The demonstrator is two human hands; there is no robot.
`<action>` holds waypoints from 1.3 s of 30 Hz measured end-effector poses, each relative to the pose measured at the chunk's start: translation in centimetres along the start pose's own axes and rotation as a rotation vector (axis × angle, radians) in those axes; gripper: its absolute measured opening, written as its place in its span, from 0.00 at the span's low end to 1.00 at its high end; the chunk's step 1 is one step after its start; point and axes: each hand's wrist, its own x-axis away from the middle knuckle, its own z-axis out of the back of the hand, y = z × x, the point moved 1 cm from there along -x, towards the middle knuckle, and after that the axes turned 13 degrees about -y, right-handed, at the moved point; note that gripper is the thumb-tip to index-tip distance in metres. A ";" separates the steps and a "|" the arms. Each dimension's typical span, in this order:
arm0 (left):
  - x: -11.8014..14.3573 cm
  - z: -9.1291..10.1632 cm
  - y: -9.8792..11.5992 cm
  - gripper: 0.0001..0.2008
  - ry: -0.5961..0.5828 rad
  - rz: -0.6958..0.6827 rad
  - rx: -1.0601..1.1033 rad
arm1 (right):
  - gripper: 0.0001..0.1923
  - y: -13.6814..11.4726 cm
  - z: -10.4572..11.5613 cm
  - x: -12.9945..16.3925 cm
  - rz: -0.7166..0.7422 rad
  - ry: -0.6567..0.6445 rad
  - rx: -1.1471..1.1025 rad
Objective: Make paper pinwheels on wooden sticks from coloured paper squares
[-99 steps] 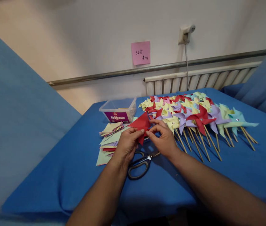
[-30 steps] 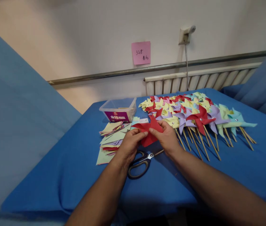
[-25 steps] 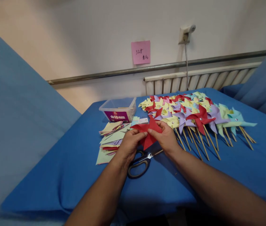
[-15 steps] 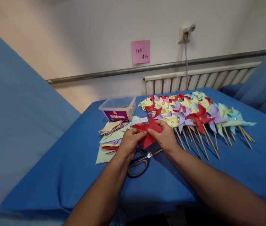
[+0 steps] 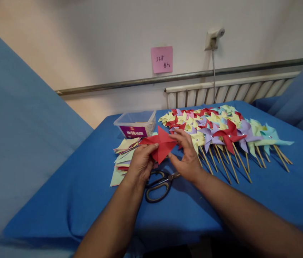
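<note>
Compared with half a second ago, we see the red paper [image 5: 161,146] lifted and turned, its point now up near the frame's centre, and the right hand [image 5: 185,157] has opened, fingers spread, touching the paper's right edge. The left hand [image 5: 140,163] is pinched closed on the paper's left corner. Below the hands lies 1 pair of scissors [image 5: 159,182] on the blue cloth [image 5: 87,186]. Left of centre we count 1 stack of paper squares [image 5: 123,157] and 1 clear plastic box [image 5: 135,123]. The pinwheels [image 5: 221,130], right of centre, overlap too much to count. 1 pink note [image 5: 162,59] hangs on the wall.
</note>
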 end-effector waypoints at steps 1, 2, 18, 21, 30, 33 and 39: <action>-0.1 0.1 0.1 0.10 0.001 -0.014 0.029 | 0.26 -0.2 0.0 0.1 0.040 -0.039 0.067; -0.1 0.2 0.2 0.11 0.000 -0.020 0.052 | 0.24 -0.3 0.0 0.2 0.066 -0.075 0.120; 0.4 -0.9 -0.2 0.11 -0.084 0.074 0.004 | 0.05 -0.1 0.3 -0.1 -0.018 0.014 0.111; 0.3 -0.8 -0.5 0.11 -0.092 0.095 -0.026 | 0.06 0.3 0.3 -0.3 -0.045 0.019 0.130; 0.1 -0.4 -0.7 0.12 -0.112 0.107 -0.053 | 0.07 0.6 0.5 -0.6 -0.103 0.003 0.165; 0.2 -0.6 -0.6 0.15 -0.104 0.125 -0.049 | 0.07 0.7 0.6 -0.6 -0.098 -0.002 0.183; 0.4 -0.8 -0.4 0.15 -0.108 0.144 -0.077 | 0.07 1.0 0.6 -0.6 -0.099 -0.051 0.210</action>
